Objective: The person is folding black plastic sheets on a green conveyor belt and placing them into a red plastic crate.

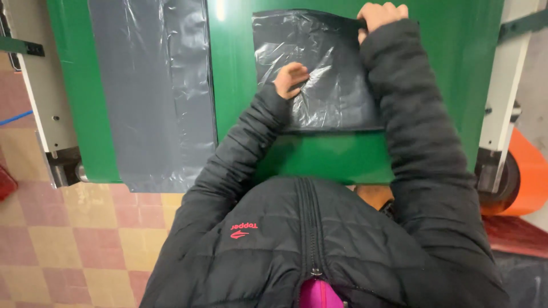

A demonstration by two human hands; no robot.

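A folded dark grey plastic bag (328,68) lies flat on the green table (445,68) in front of me. My left hand (290,78) rests on the bag's near left part, fingers curled, pressing the film down. At the bag's far right corner my right hand (379,14) pinches the top edge. Both arms wear black padded jacket sleeves.
A long strip of grey plastic sheet (154,91) runs down the left side of the table and hangs over its near edge. A white machine frame (40,85) flanks the table on the left. An orange roll (528,177) sits at the right. Checkered floor tiles (74,239) lie below.
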